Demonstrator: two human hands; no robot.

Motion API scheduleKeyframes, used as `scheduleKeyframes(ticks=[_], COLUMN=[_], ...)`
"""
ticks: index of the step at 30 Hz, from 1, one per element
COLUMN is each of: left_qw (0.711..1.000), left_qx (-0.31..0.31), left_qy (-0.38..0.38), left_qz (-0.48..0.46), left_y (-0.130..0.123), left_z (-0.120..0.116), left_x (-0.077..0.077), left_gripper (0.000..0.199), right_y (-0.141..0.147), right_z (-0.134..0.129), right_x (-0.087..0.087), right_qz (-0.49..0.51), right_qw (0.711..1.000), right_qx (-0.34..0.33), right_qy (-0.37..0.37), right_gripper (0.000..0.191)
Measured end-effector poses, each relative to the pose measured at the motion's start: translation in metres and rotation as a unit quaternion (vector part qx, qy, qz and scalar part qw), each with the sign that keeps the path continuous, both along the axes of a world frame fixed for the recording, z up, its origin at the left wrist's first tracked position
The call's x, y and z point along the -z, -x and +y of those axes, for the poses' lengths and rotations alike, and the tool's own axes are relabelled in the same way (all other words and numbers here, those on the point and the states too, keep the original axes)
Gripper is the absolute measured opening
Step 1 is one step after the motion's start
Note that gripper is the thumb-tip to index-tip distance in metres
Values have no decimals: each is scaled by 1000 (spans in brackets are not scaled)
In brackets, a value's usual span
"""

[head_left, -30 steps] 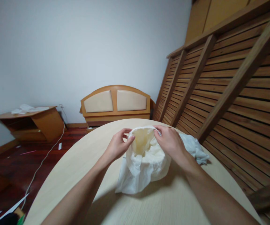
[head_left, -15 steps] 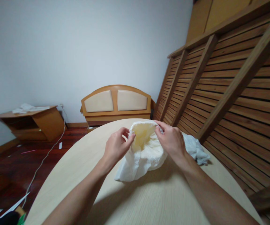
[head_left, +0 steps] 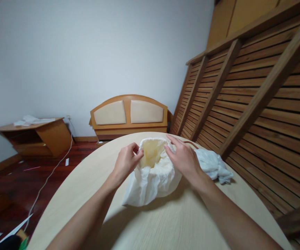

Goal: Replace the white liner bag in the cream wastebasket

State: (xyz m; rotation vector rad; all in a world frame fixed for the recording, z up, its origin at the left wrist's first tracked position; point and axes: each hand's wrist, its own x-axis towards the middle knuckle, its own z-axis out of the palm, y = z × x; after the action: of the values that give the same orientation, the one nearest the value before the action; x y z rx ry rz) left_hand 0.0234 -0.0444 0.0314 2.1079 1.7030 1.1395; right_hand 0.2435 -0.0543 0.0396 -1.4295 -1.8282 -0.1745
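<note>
A white, soft cloth-like bag [head_left: 152,185] stands slumped near the middle of the round table, its mouth gaping and its inside yellowish. At the left side of the rim, my left hand [head_left: 127,160] pinches the edge between thumb and fingers. My right hand [head_left: 185,158] is at the right side of the rim, its thumb and forefinger apart and touching or close to the edge. The remaining fingers of that hand are partly hidden. Just right of it lies a crumpled pale grey-white bundle [head_left: 214,165], with a thin brown strip [head_left: 191,143] behind.
The pale round table [head_left: 186,222] spans the front. Slatted wooden panels [head_left: 243,100] lean along the right. Behind the table stands a padded headboard [head_left: 127,113]. A low wooden cabinet [head_left: 48,139] is at left, with a white cable [head_left: 47,178] along the dark floor.
The bag and both hands have shifted slightly left and a little toward me. My right thumb and forefinger have spread at the rim. The brown strip has come into view.
</note>
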Motion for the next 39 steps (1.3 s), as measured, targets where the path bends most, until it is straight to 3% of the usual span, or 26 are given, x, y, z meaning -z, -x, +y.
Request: scheduleKeyframes(ticks=[3,6,8,16,22,25,27,29,32,34,39], left_qw=[1000,999,999,999,999,998,995,987,967,954,943], left_qx=[-8,4,9,-7,-2,14,43,115,245,299,332], left_qy=[-16,-33,-39,-38,3,1,-49,-84,-59,-33,5], left_qz=[7,-1,-5,-26,-42,-61,-78,-72,-36,-18,19], left_y=[3,2,1,2,5,3,0,-1,-1,0,6], left_z=[1,-1,-3,2,7,2,-2,-7,-13,-14,-11], left_x=[2,3,3,3,3,-1,-4,-6,-8,-7,-3], left_gripper=[19,18,19,20,30,46,56,59,62,57,45], right_y=[4,14,21,28,28,24,19,13,5,2,2], right_z=[-8,-20,-25,-19,-22,-27,-29,-30,-30,-29,-25], right_x=[-4,-6,-3,9,-2,-9,-13,-15,-16,-14,-10], right_qz=[-43,-134,-192,-322,-366,-370,-367,-358,-335,-323,-305], right_qw=[991,967,949,912,897,899,903,908,914,915,910], right_qx=[-102,-214,-249,-240,-237,-223,-208,-199,-210,-225,-266], right_qy=[-69,-22,15,88,75,80,83,87,92,92,94], right_gripper=[31,29,36,20,24,27,28,27,25,25,32])
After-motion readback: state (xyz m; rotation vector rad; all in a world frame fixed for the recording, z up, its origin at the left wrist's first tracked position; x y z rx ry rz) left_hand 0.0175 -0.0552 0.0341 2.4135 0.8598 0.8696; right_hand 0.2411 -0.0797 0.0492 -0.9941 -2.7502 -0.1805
